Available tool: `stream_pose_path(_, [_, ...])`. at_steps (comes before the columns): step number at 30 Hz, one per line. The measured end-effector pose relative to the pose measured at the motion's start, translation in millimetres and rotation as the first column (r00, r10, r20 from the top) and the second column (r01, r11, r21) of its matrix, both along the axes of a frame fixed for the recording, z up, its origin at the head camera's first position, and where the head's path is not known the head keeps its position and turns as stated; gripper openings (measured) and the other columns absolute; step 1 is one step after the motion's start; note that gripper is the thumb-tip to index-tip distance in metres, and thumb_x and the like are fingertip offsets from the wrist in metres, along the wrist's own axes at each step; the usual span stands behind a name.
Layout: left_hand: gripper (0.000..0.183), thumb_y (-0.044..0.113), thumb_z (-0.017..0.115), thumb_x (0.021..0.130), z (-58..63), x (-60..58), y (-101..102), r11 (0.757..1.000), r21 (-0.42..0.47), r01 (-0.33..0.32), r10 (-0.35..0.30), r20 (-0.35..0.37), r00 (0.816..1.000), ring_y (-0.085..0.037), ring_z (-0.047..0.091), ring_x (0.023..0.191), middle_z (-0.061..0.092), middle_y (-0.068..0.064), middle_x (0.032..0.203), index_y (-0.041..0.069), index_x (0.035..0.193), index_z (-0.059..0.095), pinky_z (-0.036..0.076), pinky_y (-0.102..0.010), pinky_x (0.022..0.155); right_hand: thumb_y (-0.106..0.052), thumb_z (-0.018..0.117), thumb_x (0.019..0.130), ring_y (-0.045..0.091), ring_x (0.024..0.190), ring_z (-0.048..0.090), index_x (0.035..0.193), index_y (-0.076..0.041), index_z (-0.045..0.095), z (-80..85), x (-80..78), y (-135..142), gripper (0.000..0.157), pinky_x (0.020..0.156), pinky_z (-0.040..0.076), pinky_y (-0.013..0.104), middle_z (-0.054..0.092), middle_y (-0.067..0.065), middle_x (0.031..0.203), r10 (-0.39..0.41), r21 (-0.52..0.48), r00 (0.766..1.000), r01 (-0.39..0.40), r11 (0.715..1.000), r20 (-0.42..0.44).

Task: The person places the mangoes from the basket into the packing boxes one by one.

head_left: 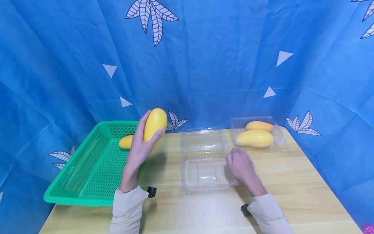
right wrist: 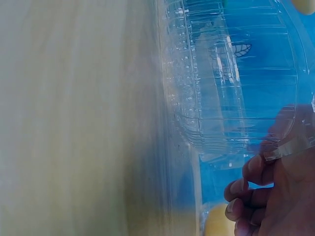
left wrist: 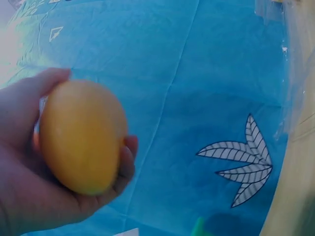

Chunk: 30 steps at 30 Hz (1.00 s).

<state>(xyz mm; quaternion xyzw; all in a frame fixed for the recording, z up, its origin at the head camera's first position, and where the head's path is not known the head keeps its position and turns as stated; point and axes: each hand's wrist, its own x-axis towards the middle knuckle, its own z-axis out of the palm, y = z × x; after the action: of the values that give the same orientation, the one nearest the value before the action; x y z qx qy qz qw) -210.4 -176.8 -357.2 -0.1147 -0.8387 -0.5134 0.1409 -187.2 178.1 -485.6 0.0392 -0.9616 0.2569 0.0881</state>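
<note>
My left hand (head_left: 138, 149) grips a yellow mango (head_left: 156, 122) and holds it up above the table, beside the green basket. The left wrist view shows the mango (left wrist: 83, 137) blurred, fingers and thumb wrapped round its sides. At the middle of the table lies an unfolded clear plastic clamshell box (head_left: 204, 172) with nothing inside. My right hand (head_left: 242, 165) is at that box's right edge; in the right wrist view its thumb and forefinger pinch the clear rim, while the other fingers curl loosely.
A green slotted basket (head_left: 99, 162) stands at the left, with another mango (head_left: 125, 142) partly behind my left hand. At the back right, a second clear box (head_left: 236, 123) holds an orange-yellow mango (head_left: 259, 125) and a yellow one (head_left: 257, 138). Blue cloth (head_left: 216, 65) hangs behind the table.
</note>
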Motion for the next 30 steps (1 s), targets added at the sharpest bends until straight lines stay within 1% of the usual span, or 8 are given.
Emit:
stream_pose_path(5, [0.068, 0.040, 0.064, 0.100, -4.2, 3.5, 8, 0.996, 0.042, 0.073, -0.075, 0.028, 0.997, -0.033, 0.052, 0.116, 0.038, -0.001, 0.158, 0.041, 0.159, 0.031, 0.050, -0.051, 0.085, -0.014, 0.044, 0.104, 0.030, 0.078, 0.051, 0.078, -0.011, 0.049, 0.1, 1.3, 0, 0.027, 0.074, 0.047, 0.046, 0.052, 0.008, 0.078, 0.006, 0.002, 1.000, -0.006, 1.000, -0.004])
stream_pose_path(9, [0.062, 0.036, 0.060, 0.104, -7.8, 3.3, 16, 0.985, 0.073, 0.157, -0.159, 0.019, 0.987, -0.032, 0.052, 0.116, 0.041, -0.003, 0.154, 0.036, 0.160, 0.033, 0.050, -0.052, 0.088, -0.014, 0.043, 0.104, 0.029, 0.076, 0.050, 0.077, -0.011, 0.048, 0.5, 0.5, 2, 0.027, 0.072, 0.046, 0.044, 0.050, 0.008, 0.077, 0.008, 0.011, 1.000, -0.008, 1.000, -0.006])
stream_pose_path(13, [0.059, 0.027, 0.054, 0.107, -12.2, 4.3, 23, 0.964, 0.120, 0.237, -0.241, 0.021, 0.970, -0.030, 0.051, 0.112, 0.042, -0.006, 0.150, 0.027, 0.161, 0.032, 0.049, -0.048, 0.089, -0.014, 0.043, 0.103, 0.029, 0.077, 0.050, 0.076, -0.011, 0.048, 1.3, 0.2, 4, 0.027, 0.072, 0.046, 0.044, 0.050, 0.008, 0.077, 0.009, 0.008, 1.000, -0.009, 1.000, -0.009])
stream_pose_path(18, [0.058, 0.023, 0.051, 0.107, -16.6, 5.4, 31, 0.946, 0.138, 0.293, -0.300, 0.030, 0.953, -0.031, 0.050, 0.113, 0.042, -0.009, 0.149, 0.019, 0.161, 0.030, 0.048, -0.048, 0.089, -0.014, 0.042, 0.103, 0.030, 0.076, 0.050, 0.075, -0.011, 0.047, 1.8, 0.9, 3, 0.028, 0.072, 0.046, 0.045, 0.049, 0.008, 0.075, 0.004, 0.006, 1.000, -0.003, 1.000, -0.014])
stream_pose_path(21, [0.060, 0.026, 0.055, 0.105, -19.4, 6.0, 35, 0.948, 0.120, 0.293, -0.301, 0.050, 0.952, -0.031, 0.048, 0.119, 0.041, -0.007, 0.151, 0.022, 0.161, 0.032, 0.049, -0.050, 0.091, -0.014, 0.042, 0.102, 0.030, 0.076, 0.050, 0.075, -0.011, 0.047, 2.0, 1.3, 2, 0.028, 0.072, 0.046, 0.045, 0.049, 0.007, 0.074, 0.005, 0.004, 1.000, -0.005, 1.000, -0.017])
stream_pose_path(25, [0.065, 0.030, 0.063, 0.101, -23.2, 6.9, 43, 0.949, 0.095, 0.299, -0.308, 0.094, 0.947, -0.033, 0.050, 0.124, 0.041, -0.004, 0.155, 0.032, 0.159, 0.035, 0.054, -0.052, 0.090, -0.014, 0.042, 0.102, 0.030, 0.075, 0.049, 0.075, -0.011, 0.047, 2.3, 2.0, 2, 0.028, 0.073, 0.046, 0.046, 0.049, 0.007, 0.073, 0.003, 0.000, 1.000, -0.003, 1.000, -0.019])
stream_pose_path(28, [0.067, 0.032, 0.068, 0.099, -26.6, 8.2, 50, 0.941, 0.079, 0.329, -0.337, 0.133, 0.932, -0.034, 0.053, 0.123, 0.040, -0.001, 0.158, 0.040, 0.158, 0.035, 0.058, -0.051, 0.086, -0.014, 0.042, 0.102, 0.030, 0.076, 0.050, 0.076, -0.011, 0.047, 1.9, 2.2, 2, 0.027, 0.074, 0.046, 0.046, 0.050, 0.008, 0.075, 0.003, -0.008, 1.000, -0.003, 1.000, -0.016])
stream_pose_path(30, [0.069, 0.034, 0.070, 0.097, -29.7, 8.9, 54, 0.932, 0.054, 0.359, -0.363, 0.156, 0.919, -0.033, 0.054, 0.122, 0.040, 0.001, 0.158, 0.042, 0.157, 0.036, 0.058, -0.049, 0.085, -0.015, 0.042, 0.102, 0.031, 0.078, 0.052, 0.077, -0.011, 0.049, 1.9, 2.6, 2, 0.026, 0.075, 0.048, 0.047, 0.052, 0.008, 0.077, 0.009, -0.018, 1.000, -0.009, 1.000, -0.009])
